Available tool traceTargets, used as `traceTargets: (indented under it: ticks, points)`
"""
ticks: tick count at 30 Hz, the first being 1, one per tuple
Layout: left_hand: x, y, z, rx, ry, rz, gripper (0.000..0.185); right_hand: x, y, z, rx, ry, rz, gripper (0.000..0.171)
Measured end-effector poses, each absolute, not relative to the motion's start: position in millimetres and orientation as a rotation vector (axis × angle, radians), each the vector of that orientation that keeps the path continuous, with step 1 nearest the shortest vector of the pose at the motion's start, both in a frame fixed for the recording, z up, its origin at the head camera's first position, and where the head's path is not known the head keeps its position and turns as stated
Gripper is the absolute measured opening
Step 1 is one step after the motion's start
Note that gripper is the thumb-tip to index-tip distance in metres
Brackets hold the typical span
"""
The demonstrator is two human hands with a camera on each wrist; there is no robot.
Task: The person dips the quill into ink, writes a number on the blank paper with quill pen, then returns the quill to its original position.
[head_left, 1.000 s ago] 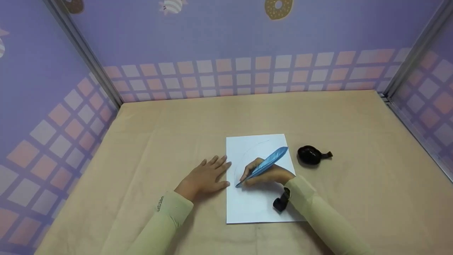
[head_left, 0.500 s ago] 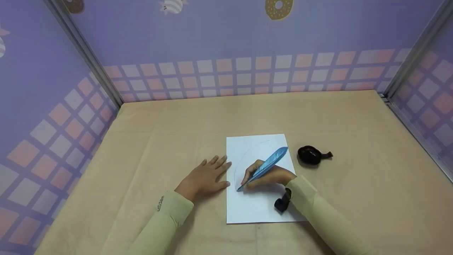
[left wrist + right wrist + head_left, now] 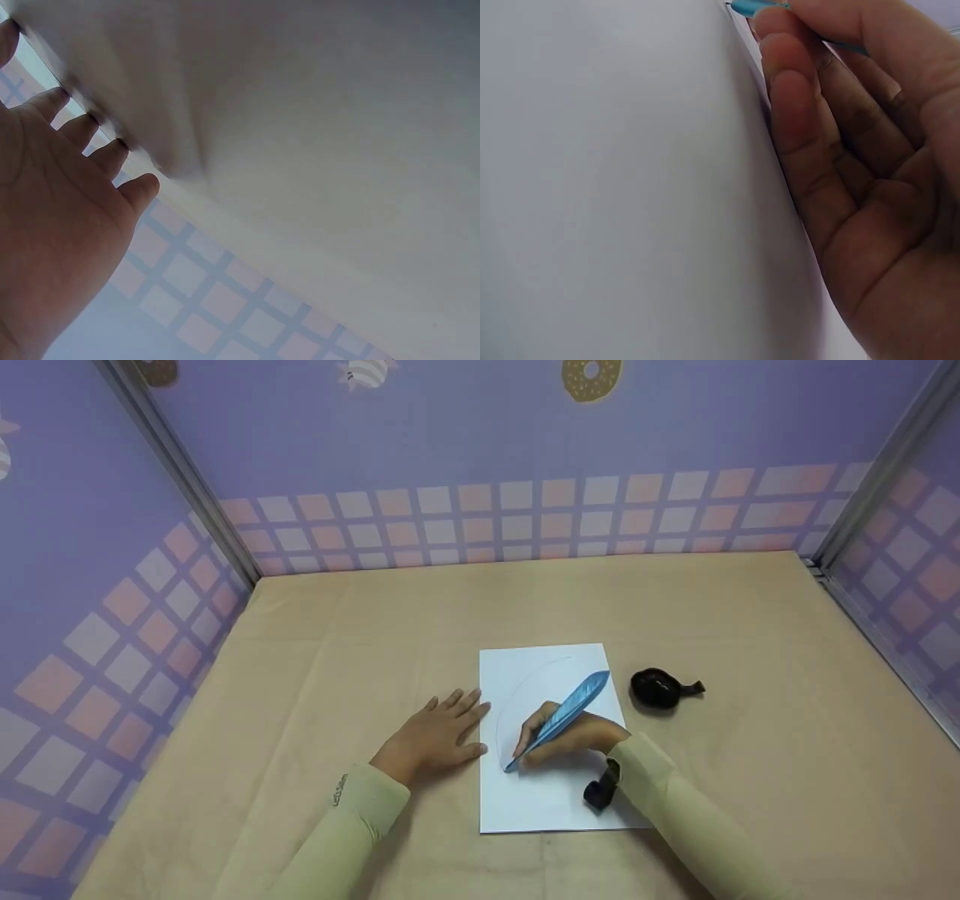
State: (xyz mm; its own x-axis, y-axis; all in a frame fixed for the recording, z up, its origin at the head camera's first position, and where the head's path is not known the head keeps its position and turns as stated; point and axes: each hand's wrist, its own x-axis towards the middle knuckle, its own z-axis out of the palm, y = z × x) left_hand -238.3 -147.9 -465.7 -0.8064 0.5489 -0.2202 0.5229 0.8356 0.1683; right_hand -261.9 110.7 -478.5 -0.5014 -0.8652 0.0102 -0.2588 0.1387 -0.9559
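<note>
Fingers [image 3: 534, 729] of the right hand [image 3: 574, 735] are pinching the blue feather pen [image 3: 564, 715], drawing a curve on the paper [image 3: 547, 799], while the left hand [image 3: 435, 735] is lying flat, fingers straight, beside it; next, I think, the tip needs to slide slowly down.

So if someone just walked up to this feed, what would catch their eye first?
Probably the blue feather pen, gripped by the right hand with its tip on the white sheet of paper mid-table, beside a faint curved line. The left hand lies flat at the sheet's left edge, and a small black inkpot sits just right of the sheet.
</note>
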Motion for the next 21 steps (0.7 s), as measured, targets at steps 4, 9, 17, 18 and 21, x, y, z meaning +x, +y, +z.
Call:
traceTargets:
  ticks: [4, 9, 17, 18, 21]
  points:
    - [-237.5, -147.6, -463.6, 0.821, 2.753, 0.16, 0.07, -262.0, 111.5, -479.3, -1.107, 1.828, -1.376, 0.018]
    - [-237.4, -147.2, -463.4, 0.818, 2.751, 0.174, 0.07, -263.5, 112.0, -479.5, -1.142, 1.807, -1.327, 0.018]
    - [-238.3, -147.5, -465.0, 0.809, 2.755, 0.154, 0.071, -263.7, 113.0, -476.4, -1.154, 1.772, -1.265, 0.017]
    - [-238.4, -147.4, -464.8, 0.808, 2.754, 0.154, 0.071, -263.5, 113.2, -476.1, -1.156, 1.776, -1.258, 0.017]
    - [-238.2, -147.0, -464.4, 0.805, 2.751, 0.156, 0.071, -262.8, 113.5, -475.8, -1.152, 1.793, -1.237, 0.017]
